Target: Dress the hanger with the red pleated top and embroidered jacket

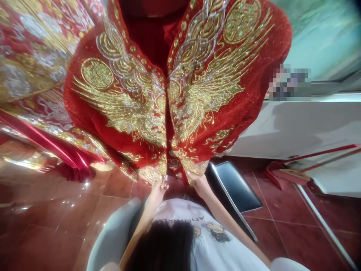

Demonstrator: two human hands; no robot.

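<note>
A red velvet jacket (pixel 239 101) with gold and silver embroidery hangs upright in front of me. Its front is open at the neck, and the two front edges lie close together lower down. My left hand (pixel 158 187) is closed on the bottom hem, just left of the front opening. A small white tag or clip shows beside its fingertips; which one I cannot tell. On the other side of the opening, my right hand (pixel 197 183) pinches the lower corner of the hem. Fabric hides part of the right fingers.
More red, gold and silver embroidered fabric (pixel 34 56) hangs at the left, with a red satin ribbon (pixel 64 150) below. A dark-seated chair (pixel 237 184) stands to my right on red floor tiles (pixel 293 237). Beyond it is a white wall (pixel 318 124).
</note>
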